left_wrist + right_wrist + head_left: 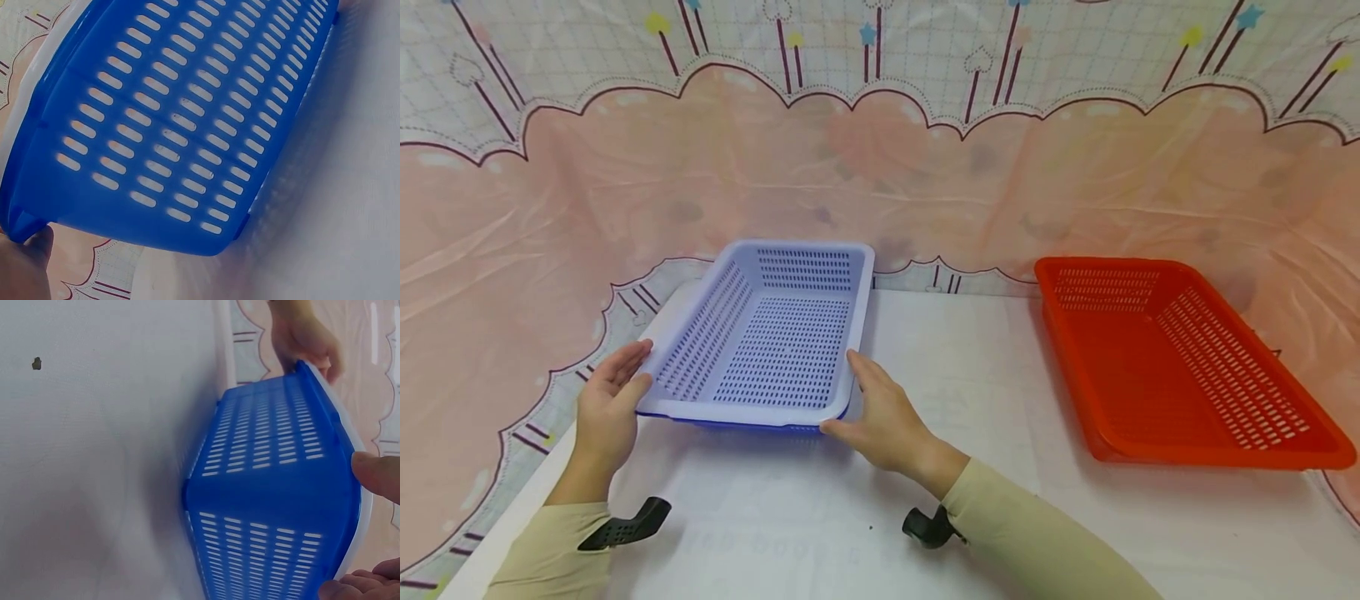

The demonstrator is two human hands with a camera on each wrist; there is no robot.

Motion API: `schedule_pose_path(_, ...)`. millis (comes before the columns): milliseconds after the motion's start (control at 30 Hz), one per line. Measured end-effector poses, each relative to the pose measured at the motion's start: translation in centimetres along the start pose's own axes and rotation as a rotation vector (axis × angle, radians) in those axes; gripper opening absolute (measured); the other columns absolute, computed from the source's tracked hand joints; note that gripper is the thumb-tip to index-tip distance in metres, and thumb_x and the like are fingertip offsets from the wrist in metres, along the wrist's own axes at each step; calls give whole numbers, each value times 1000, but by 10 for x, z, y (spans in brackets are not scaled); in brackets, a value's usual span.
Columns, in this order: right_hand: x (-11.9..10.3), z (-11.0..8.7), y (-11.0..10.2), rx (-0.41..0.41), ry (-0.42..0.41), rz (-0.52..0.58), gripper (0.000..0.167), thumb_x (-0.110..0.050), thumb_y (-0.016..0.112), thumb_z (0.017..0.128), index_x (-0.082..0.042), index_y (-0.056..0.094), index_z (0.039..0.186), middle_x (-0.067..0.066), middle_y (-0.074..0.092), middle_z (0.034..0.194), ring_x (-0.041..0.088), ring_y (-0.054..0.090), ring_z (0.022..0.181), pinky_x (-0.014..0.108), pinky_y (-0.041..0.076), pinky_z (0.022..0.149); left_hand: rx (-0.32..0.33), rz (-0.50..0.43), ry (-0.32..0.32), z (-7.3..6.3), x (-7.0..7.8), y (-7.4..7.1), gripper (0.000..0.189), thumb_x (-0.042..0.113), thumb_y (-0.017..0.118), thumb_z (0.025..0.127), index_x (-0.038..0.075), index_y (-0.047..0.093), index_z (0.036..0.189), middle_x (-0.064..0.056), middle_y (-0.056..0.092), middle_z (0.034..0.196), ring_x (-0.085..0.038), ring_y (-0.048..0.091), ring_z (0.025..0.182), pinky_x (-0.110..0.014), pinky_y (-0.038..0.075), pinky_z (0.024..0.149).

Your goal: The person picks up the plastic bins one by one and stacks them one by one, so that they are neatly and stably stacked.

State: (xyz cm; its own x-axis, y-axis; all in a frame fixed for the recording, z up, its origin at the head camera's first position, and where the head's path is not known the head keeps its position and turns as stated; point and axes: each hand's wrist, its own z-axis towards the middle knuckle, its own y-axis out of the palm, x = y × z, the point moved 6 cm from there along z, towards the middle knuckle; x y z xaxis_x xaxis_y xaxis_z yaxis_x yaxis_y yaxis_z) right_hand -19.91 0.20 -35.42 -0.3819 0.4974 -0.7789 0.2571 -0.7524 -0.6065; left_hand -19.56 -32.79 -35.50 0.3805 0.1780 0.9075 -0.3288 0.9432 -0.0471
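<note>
A pale lavender plastic basket (786, 346) sits nested in a darker blue basket (275, 487), whose slotted walls fill much of both wrist views. My left hand (612, 408) grips the rim at the near left corner, fingers along the left side. At the near right corner my right hand (887, 425) holds the rim, its thumb on the front edge and its fingers along the right side. The lavender basket has nothing in it. From the right wrist, both rims show pressed close together, the white-looking edge over the blue one.
A larger red basket (1157, 383) with slotted sides stands on the right of the white table (760, 517). A patterned pink cloth (925, 183) hangs behind and beside the table. A small dark speck (37, 363) lies on the tabletop.
</note>
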Motion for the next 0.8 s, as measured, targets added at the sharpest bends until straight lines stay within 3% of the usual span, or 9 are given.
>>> schedule_pose_path(167, 1, -1, -1, -7, -3, -8, 92, -23, 79, 87, 2, 24, 156, 16, 29, 160, 29, 30, 146, 42, 28, 116, -16, 2, 8, 1, 0, -2, 41, -13, 45, 94, 9, 60, 124, 17, 65, 118, 3, 54, 116, -12, 38, 101)
schedule_pose_path(367, 0, 0, -4, 4, -41, -13, 90, -22, 78, 86, 3, 27, 155, 18, 31, 158, 31, 30, 146, 43, 26, 117, -35, 102, 19, 5, 3, -6, 37, -10, 48, 95, 4, 58, 128, 18, 62, 120, 5, 54, 115, -11, 39, 100)
schedule_pose_path(500, 1, 1, -4, 4, -45, -8, 89, -22, 78, 86, 4, 27, 154, 18, 32, 158, 31, 32, 145, 44, 28, 117, -58, 142, 5, 8, 3, -5, 34, -8, 49, 96, 1, 56, 128, 18, 61, 120, 6, 53, 115, -11, 39, 100)
schedule_pose_path(600, 1, 1, -3, 0, -24, 19, 88, -21, 78, 87, 4, 27, 155, 18, 31, 158, 34, 41, 139, 44, 35, 113, -67, 162, -18, 9, 1, -2, 35, -6, 49, 97, -4, 53, 131, 18, 60, 121, 6, 52, 117, -11, 38, 101)
schedule_pose_path(700, 2, -1, -3, -4, 14, 64, 89, -18, 78, 87, 2, 25, 156, 17, 31, 159, 33, 48, 133, 40, 42, 108, -55, 88, -44, 8, 0, 1, 34, -8, 48, 97, -2, 54, 130, 18, 61, 120, 5, 53, 116, -11, 38, 101)
schedule_pose_path(800, 6, -3, -6, -1, 36, 111, 89, -15, 78, 87, 2, 24, 156, 17, 30, 159, 31, 47, 135, 36, 43, 105, -62, 28, -53, 6, 1, 7, 35, -10, 47, 96, 1, 56, 129, 18, 62, 120, 4, 53, 117, -12, 37, 102)
